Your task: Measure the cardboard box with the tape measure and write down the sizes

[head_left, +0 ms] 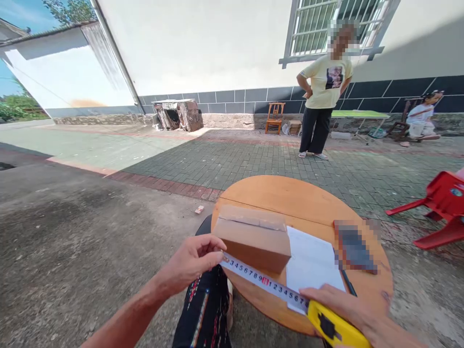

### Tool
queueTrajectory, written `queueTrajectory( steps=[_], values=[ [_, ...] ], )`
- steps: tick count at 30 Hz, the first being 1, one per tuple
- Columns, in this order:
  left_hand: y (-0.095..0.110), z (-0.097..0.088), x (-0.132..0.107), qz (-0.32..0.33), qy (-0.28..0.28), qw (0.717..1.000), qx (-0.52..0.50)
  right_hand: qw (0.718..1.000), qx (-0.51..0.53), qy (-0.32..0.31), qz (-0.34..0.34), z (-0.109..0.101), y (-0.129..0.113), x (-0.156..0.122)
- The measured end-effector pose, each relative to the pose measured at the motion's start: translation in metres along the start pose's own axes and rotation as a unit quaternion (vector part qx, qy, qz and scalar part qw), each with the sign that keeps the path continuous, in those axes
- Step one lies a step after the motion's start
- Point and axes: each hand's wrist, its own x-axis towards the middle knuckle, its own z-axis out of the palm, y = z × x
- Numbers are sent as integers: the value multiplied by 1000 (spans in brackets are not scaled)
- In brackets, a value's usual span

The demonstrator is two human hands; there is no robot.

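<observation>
A yellow tape measure (335,326) is gripped in my right hand (348,304) over the near edge of the round table. Its white blade (266,281), printed with black numbers, is drawn out to the left. The blade's end is pinched between thumb and fingers of my left hand (199,258). Just beyond the blade a brown cardboard box (255,237) lies on the wooden table (275,188), clear tape along its top. My left fingertips are close to the box's near left corner; whether they touch it I cannot tell. White paper (311,258) lies right of the box.
A dark pen (348,282) lies beside the paper, near a blurred flat dark object (355,246). A red plastic chair (444,203) is at the right. One person (326,92) stands beyond the table; another (422,116) sits by the wall. A wooden chair (274,117) stands there too.
</observation>
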Motion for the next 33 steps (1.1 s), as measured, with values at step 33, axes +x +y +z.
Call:
queueTrajectory(
  steps=[33],
  values=[
    [-20, -39, 119, -26, 115, 992, 48, 988, -138, -69, -1, -119, -27, 136]
  ],
)
